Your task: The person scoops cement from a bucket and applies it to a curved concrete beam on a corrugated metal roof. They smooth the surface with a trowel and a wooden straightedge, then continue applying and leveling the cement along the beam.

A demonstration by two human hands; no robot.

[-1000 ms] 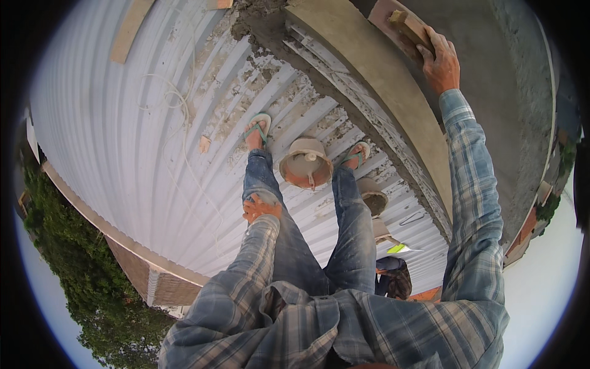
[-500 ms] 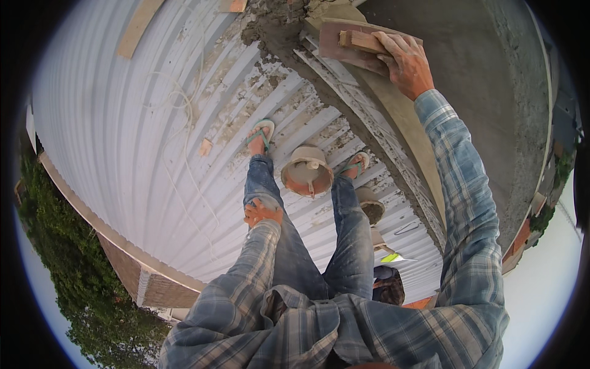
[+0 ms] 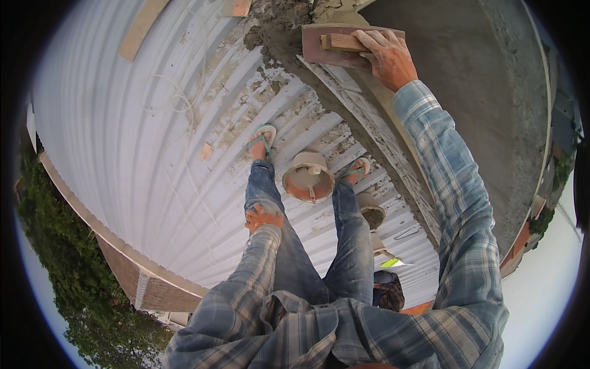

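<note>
My right hand (image 3: 390, 58) is closed on the wooden handle of a plastering float (image 3: 316, 50) with a flat brownish board. The float lies against the top of a plastered ledge, beside rough wet mortar (image 3: 279, 24). My left hand (image 3: 263, 217) is on my left knee, its fingers bent round the worn denim. Between my feet stands a round bucket (image 3: 307, 178) with greyish residue and a pale round object inside. Behind my right foot, a second container (image 3: 370, 212) holds dark material and is partly hidden by my leg.
I stand in flip-flops on a ridged metal roof (image 3: 129, 147) spattered with mortar. A smooth grey plastered surface (image 3: 467, 111) rises at right. White cord (image 3: 181, 101), a wooden plank (image 3: 140, 27) and a small wood scrap (image 3: 206, 150) lie at left. Trees (image 3: 67, 246) show beyond the roof edge.
My right hand has moved the float left and slightly toward the top of the view, closer to the rough mortar. My left hand stays on the knee.
</note>
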